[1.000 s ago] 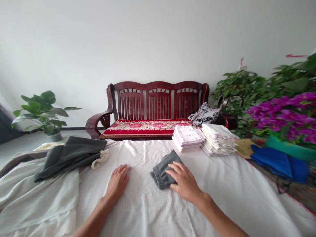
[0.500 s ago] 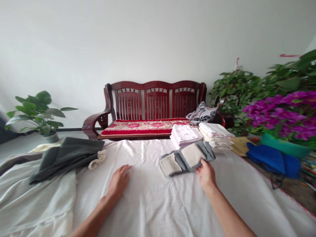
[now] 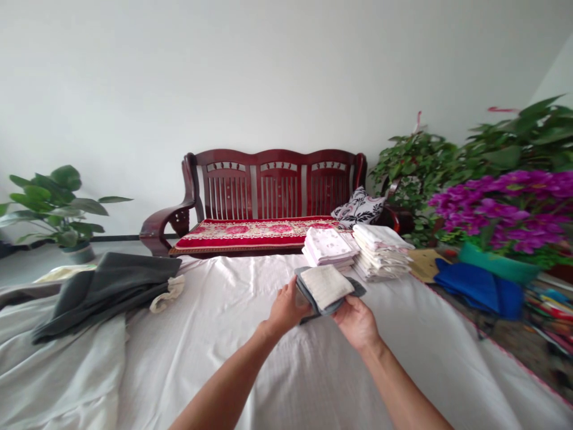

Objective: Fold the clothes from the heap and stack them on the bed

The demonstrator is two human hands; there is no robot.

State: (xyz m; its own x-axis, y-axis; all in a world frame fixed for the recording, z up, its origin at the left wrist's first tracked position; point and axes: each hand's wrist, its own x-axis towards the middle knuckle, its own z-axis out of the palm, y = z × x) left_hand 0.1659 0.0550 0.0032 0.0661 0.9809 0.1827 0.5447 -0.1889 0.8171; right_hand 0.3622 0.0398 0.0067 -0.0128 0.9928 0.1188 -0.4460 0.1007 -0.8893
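Note:
A folded grey cloth with a cream patch point(image 3: 325, 286) is gripped between both hands over the white-covered table point(image 3: 215, 346). My left hand point(image 3: 287, 307) closes on its left side, thumb toward me. At its near right edge, my right hand point(image 3: 357, 321) pinches it; some fingertips are hidden beneath. Just behind the cloth sits a stack of folded white fabric with a pink print point(image 3: 330, 246). To the right of that stands a taller stack of folded white and cream cloths point(image 3: 381, 254).
Dark grey fabric point(image 3: 111, 289) lies heaped at the left over pale cloth point(image 3: 67, 370). Beyond the table stands a wooden bench point(image 3: 277, 185). On the right are a blue cloth point(image 3: 481, 289) and purple flowers point(image 3: 505, 206) in a green pot point(image 3: 496, 263).
My left hand has moved right from the tablecloth and taken hold of the grey cloth. The cloth, stretched out before, is now folded into a smaller bundle. The view has shifted slightly.

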